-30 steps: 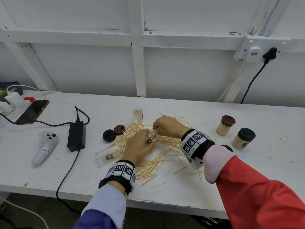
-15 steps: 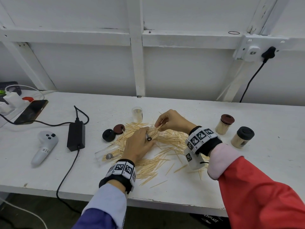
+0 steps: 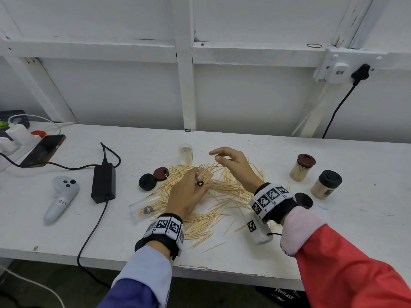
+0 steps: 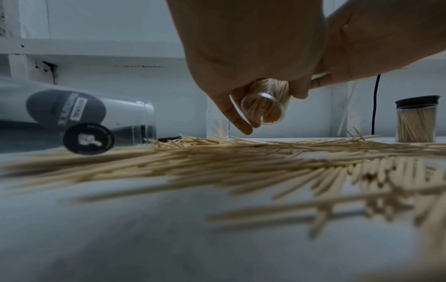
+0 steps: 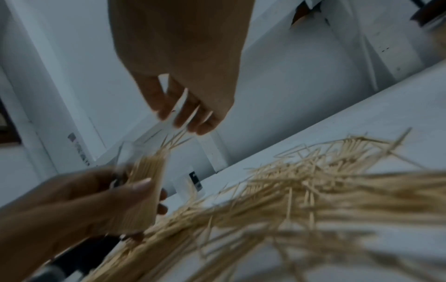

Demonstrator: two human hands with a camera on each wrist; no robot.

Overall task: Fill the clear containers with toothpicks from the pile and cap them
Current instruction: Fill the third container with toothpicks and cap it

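Note:
A pile of toothpicks [image 3: 224, 192] is spread over the middle of the white table [image 3: 244, 258]. My left hand [image 3: 195, 180] grips a clear container [image 3: 205, 174] tilted above the pile, partly filled with toothpicks [image 4: 263, 106] that poke out of its mouth [image 5: 144, 179]. My right hand [image 3: 222, 157] hovers just beyond the mouth, fingers relaxed and empty [image 5: 183, 116]. Another clear container [image 3: 185, 153] stands upright at the back, and one [image 3: 145, 207] lies on its side to the left. Loose black [image 3: 147, 181] and brown [image 3: 161, 173] caps lie beside the pile.
Two capped, full containers [image 3: 302, 167] [image 3: 325, 184] stand at the right, with a black cap [image 3: 303, 200] behind my right wrist. A power adapter [image 3: 103, 183], its cable, a white controller [image 3: 61, 200] and a phone [image 3: 43, 150] lie to the left.
My right hand has lifted from the pile and the container's mouth and spread its fingers. The left hand has kept the container in nearly the same spot.

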